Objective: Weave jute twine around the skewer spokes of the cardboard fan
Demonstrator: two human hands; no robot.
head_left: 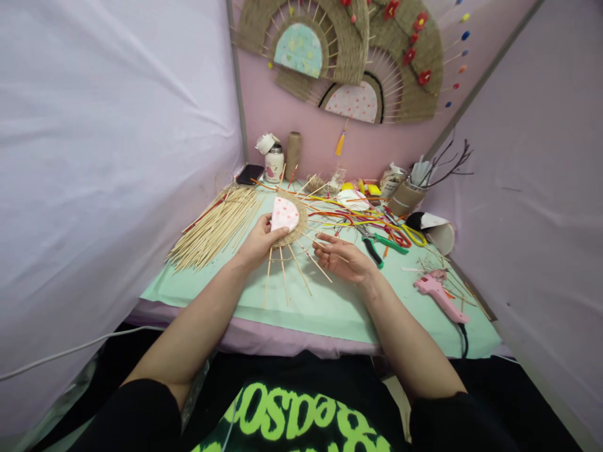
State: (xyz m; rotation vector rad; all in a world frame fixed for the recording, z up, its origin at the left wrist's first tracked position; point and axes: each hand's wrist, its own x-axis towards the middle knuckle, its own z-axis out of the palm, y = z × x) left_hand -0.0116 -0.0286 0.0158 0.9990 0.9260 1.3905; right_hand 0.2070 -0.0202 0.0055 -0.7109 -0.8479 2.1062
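Note:
My left hand (264, 242) grips a half-round woven piece (301, 220) at its lower left, thumb lying on the front. A white half-circle patch with pink spots (284, 215) forms its centre, edged by a band of wound twine. Thin wooden sticks (283, 276) fan outward from the band. My right hand (340, 256) is at the right of the piece, palm partly up and fingers bent among the stick ends. A thin strand of twine (282, 258) crosses the lower sticks toward its fingertips, which look pinched on it, though the contact is hard to make out.
A pile of wooden sticks (214, 226) lies left. Green-handled pliers (377, 245), colored pipe cleaners (330, 215) and a pink glue gun (440, 295) lie right. Behind stand a twine spool (293, 156), a white jar (274, 164) and a cardboard holder (406, 198). Finished fan pieces (419, 94) hang on the wall.

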